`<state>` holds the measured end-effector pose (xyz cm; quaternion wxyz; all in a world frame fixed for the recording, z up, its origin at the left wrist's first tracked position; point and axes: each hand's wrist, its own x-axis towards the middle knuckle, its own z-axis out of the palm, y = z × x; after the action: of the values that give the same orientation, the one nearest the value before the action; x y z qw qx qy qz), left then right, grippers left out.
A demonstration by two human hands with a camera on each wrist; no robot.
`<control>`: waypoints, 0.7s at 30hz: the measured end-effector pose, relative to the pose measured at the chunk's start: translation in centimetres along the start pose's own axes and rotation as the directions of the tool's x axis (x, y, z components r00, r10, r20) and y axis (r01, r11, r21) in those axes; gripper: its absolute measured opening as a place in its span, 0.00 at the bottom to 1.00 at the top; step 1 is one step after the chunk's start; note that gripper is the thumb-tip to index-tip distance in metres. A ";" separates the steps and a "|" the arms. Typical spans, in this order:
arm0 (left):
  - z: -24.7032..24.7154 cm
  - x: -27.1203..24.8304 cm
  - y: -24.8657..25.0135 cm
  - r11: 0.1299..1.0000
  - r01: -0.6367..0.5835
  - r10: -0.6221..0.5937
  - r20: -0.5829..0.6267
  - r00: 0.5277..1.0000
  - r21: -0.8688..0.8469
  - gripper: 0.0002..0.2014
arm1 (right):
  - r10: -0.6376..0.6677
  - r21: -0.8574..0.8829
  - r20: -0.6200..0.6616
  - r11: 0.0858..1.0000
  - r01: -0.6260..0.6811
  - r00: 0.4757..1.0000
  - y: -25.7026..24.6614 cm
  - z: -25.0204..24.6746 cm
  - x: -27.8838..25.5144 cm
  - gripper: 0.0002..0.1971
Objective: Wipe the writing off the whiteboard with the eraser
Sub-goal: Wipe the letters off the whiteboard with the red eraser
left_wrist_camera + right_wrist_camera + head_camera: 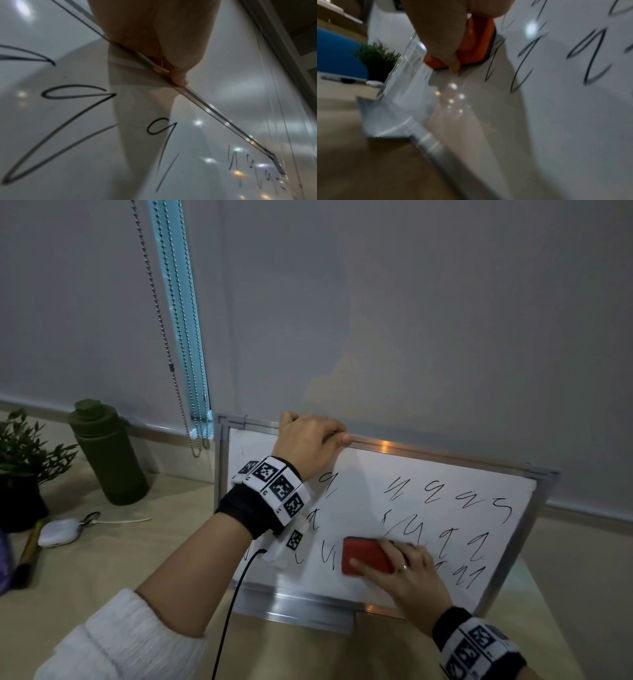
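A small whiteboard [363,474] in a metal frame leans against the wall on the table, with several black scribbles across it. My left hand [308,440] grips its top frame edge, fingers curled over the back; the left wrist view shows the left hand [154,40] on that rail. My right hand [404,573] holds a red eraser [364,554] flat against the lower middle of the board, thumb along its lower edge. In the blurred right wrist view the eraser [476,44] looks orange under my right hand [443,40], pressed on the whiteboard [573,108].
A dark green bottle [108,453] and a potted plant [24,467] stand at the left on the table. A white earbud case [60,531] and a marker [29,549] lie near them. Bead chains [164,337] hang by the wall. A black cable [233,604] runs from my left wrist.
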<state>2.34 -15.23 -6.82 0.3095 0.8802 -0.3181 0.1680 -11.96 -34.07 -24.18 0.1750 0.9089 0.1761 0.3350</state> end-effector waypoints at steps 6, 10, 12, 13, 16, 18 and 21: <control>-0.2 -0.2 0.2 1.000 -0.004 0.004 -0.009 1.000 0.003 0.13 | 0.482 0.188 -0.166 0.872 -0.453 0.860 2.3 -3.2 5.0 0.28; -0.2 0.1 0.5 1.000 0.013 -0.013 -0.011 1.000 0.002 0.15 | 0.328 0.161 -0.086 0.936 -0.312 0.941 -0.1 -1.2 3.0 0.42; -0.3 0.0 0.6 1.000 0.013 -0.013 -0.008 1.000 0.006 0.15 | 0.115 0.086 -0.017 0.990 -0.113 0.993 -0.8 -0.5 1.6 0.46; -0.3 0.0 0.6 1.000 0.011 -0.011 -0.009 1.000 0.010 0.15 | 0.067 0.070 -0.021 0.995 -0.065 0.998 -0.3 -0.8 1.6 0.45; -0.3 -0.2 0.7 1.000 0.012 -0.012 -0.010 1.000 0.007 0.15 | 0.217 0.113 -0.157 0.973 -0.200 0.964 1.8 -2.2 3.5 0.31; -0.3 -0.4 0.8 1.000 0.012 -0.012 -0.018 1.000 0.003 0.15 | 0.358 0.167 -0.213 0.930 -0.327 0.909 2.7 -3.1 5.0 0.27; -0.3 -0.5 0.9 1.000 0.011 -0.011 -0.029 1.000 0.004 0.14 | 0.419 0.180 -0.288 0.907 -0.381 0.861 2.7 -3.0 6.3 0.26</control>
<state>1.39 -15.31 -6.43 0.3133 0.8800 -0.3086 0.1796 -8.99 -33.07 -17.43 0.0172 0.8677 0.0287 0.4960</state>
